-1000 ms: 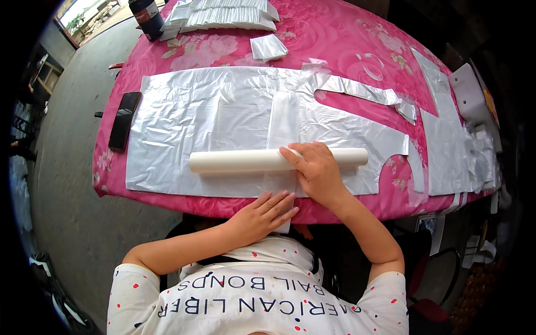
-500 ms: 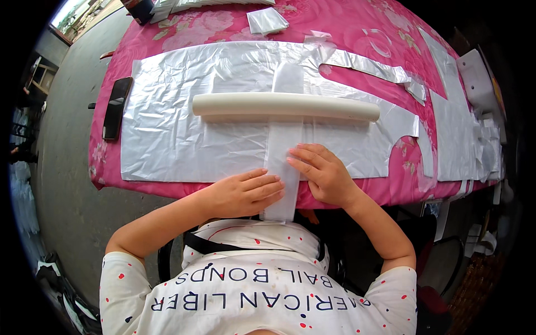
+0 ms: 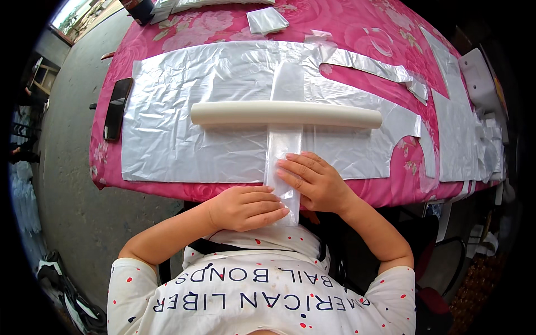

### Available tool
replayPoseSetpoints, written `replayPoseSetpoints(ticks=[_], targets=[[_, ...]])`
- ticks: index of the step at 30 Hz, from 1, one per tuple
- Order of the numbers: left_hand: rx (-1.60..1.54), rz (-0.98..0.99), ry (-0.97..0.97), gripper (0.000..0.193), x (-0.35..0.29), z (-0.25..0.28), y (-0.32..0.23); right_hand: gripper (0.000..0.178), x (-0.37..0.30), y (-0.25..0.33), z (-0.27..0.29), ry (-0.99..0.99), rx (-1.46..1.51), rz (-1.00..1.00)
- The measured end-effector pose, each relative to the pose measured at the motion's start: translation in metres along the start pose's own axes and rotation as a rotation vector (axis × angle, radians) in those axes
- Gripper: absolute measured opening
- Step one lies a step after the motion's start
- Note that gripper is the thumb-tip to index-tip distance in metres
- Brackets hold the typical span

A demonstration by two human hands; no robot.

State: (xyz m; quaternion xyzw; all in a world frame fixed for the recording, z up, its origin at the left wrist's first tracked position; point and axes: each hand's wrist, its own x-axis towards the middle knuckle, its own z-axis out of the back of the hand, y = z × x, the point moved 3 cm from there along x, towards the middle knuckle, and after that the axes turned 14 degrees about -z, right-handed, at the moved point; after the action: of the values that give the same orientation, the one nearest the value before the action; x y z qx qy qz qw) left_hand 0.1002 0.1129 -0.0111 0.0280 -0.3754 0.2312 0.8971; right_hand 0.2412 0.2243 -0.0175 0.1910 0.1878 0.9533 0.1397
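- Plastic strip [image 3: 283, 151]: narrow, clear, lying across the silver sheet [image 3: 184, 123], passing under the white tube [image 3: 286, 114], end hanging over the table [image 3: 357, 28] edge.
- Left hand [image 3: 245, 207]: fingers together, flat on the strip's lower end.
- Right hand [image 3: 310, 181]: fingers slightly spread, pressing the strip.
- Black phone [image 3: 118, 108]: left of the sheet.

A pink flowered tablecloth [image 3: 357, 22] covers the table. A black phone [image 3: 118, 108] lies at its left edge, just beside the large silver sheet. A small folded silver piece [image 3: 267, 20] rests near the far edge, with a stack of folded sheets [image 3: 184, 4] by the far left corner. More silver cut pieces [image 3: 463, 134] pile along the right edge. Grey concrete floor [image 3: 67, 167] spreads to the left.
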Motion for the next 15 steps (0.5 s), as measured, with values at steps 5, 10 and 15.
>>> replayPoseSetpoints(ticks=[5,10,15], targets=[[-0.053,-0.014,0.019,0.021,-0.006,0.004,-0.001,0.029,-0.001,0.000,-0.001,-0.151,-0.105,0.078],[-0.022,-0.004,0.143,0.034,-0.010,-0.002,0.001,0.016,-0.002,0.001,0.000,-0.211,-0.083,0.072],[0.184,0.267,0.340,0.052,-0.016,-0.012,0.013,0.015,-0.003,0.001,-0.002,-0.182,-0.079,0.094]])
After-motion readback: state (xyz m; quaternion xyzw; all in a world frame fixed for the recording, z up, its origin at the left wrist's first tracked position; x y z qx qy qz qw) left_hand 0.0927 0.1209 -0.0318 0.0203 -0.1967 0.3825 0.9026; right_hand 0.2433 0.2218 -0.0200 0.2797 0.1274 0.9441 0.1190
